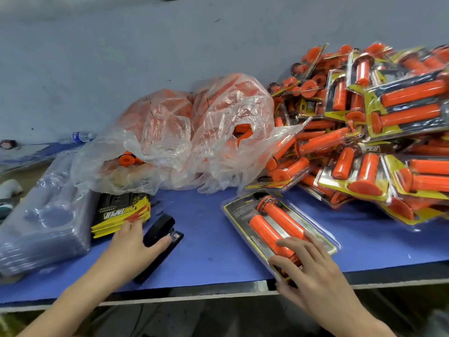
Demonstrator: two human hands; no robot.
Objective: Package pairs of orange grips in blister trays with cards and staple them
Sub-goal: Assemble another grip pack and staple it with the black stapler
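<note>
Two hands, left hand (pixel 131 242) flat on stapler (pixel 162 226), right hand (pixel 313 271) splayed on blister tray (pixel 241 214), thumb seemingly beneath

Packing workshop, blue bench (pixel 209 242), heaped packaged grips (pixel 379 132), stapler (pixel 161 242)

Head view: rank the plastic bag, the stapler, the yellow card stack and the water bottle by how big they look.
1. The plastic bag, by far the largest.
2-3. The yellow card stack and the stapler look about alike, so I won't rank them.
4. The water bottle, smallest, though it lies farthest from the camera.
</note>
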